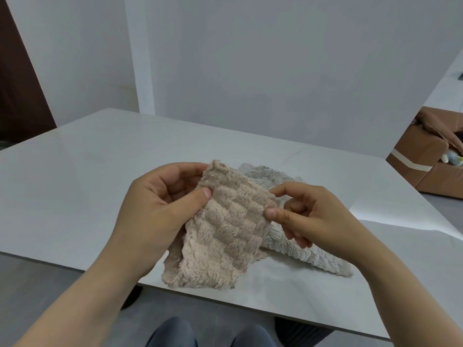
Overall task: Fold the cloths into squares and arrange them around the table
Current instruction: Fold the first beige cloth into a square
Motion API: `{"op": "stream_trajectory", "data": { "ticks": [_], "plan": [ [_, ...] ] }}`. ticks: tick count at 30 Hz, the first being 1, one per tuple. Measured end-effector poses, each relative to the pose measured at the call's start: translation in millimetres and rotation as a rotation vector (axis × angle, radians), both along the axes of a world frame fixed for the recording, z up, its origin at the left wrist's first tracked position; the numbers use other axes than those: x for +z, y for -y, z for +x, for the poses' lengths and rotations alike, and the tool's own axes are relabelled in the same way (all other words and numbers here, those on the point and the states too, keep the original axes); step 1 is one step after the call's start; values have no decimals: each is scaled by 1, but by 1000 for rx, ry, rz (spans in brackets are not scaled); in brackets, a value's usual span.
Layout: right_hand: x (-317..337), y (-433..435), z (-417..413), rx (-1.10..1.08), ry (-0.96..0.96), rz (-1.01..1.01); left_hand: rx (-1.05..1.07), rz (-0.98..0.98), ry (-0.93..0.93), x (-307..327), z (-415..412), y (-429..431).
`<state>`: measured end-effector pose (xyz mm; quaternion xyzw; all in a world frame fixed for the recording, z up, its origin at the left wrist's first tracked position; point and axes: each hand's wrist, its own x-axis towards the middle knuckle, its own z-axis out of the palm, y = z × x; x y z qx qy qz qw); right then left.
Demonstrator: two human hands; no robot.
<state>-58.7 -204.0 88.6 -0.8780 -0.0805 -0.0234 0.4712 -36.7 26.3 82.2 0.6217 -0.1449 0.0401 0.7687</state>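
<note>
Beige and fluffy, the ribbed cloth [225,229] is up in both your hands, over the near part of the worktop [100,184]. Its lower end hangs toward the near edge; whether it touches the surface cannot be told. It looks doubled over, with a second layer showing along its lower left side.

Your left hand [160,211] comes in from the lower left with the palm turned toward you. Its thumb presses on the front of the cloth's left edge, and its fingers [175,182] curl round behind, so that hand grips the cloth. Your right hand [313,216] comes in from the lower right. It pinches the cloth's right edge between thumb and forefinger, with the other fingers curled loosely beneath.

You have two cloths in view. The beige one is in your grip. One grey cloth [270,177] lies spread and rumpled on the worktop just behind and to the right of it, partly covered by the beige one and by your right hand. One cardboard box [421,166] sits on the floor beyond the worktop's right side.
</note>
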Motion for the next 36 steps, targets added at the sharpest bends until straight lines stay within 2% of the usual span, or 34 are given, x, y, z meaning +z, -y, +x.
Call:
{"op": "stream_trajectory", "data": {
  "ticks": [4,7,12,15,19,22,25,27,33,36],
  "plan": [
    [-6,4,5,-17,103,-93,1,-16,2,1,2,-3],
    [-11,6,7,-58,182,-131,81,74,47,-2,7,-6],
    [-20,-1,8,-61,131,165,252,371,165,-15,12,-7],
    [-25,-13,8,-105,129,387,311,457,218,-19,11,-2],
    [-34,-24,8,-182,87,564,328,518,306,-25,8,3],
    [-38,-27,9,-223,62,648,288,550,347,-29,7,4],
    [-39,-27,9,-239,70,710,185,475,309,-33,7,2],
    [-39,-27,10,-244,81,738,142,498,310,-36,8,-1],
    [-40,-34,8,-268,78,794,140,602,436,-38,10,1],
    [-50,-37,6,-256,-17,882,153,583,449,-38,10,3]
  ]
}}
